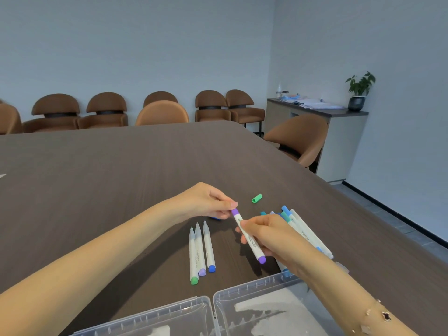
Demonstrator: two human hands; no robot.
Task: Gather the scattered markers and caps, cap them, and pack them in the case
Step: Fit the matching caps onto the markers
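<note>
Capping step, by the look of it: at frame centre, right hand [263, 235] gripping the purple marker [248, 236] by its barrel, left hand [208, 202] pinching the purple cap [235, 211] at its tip. Next, likely a firm push home, then into the open case [242, 309] at bottom edge. Seating of cap hard to judge; something blue half hidden under left fingers.

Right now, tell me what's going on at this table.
A person is capping a purple marker: the right hand holds its barrel while the left hand pinches the purple cap at its tip. Three uncapped markers lie side by side on the table, a pile of capped ones sits behind the right hand, and a loose green cap lies farther out. The clear case lies open near the person, with no markers visible in it.
</note>
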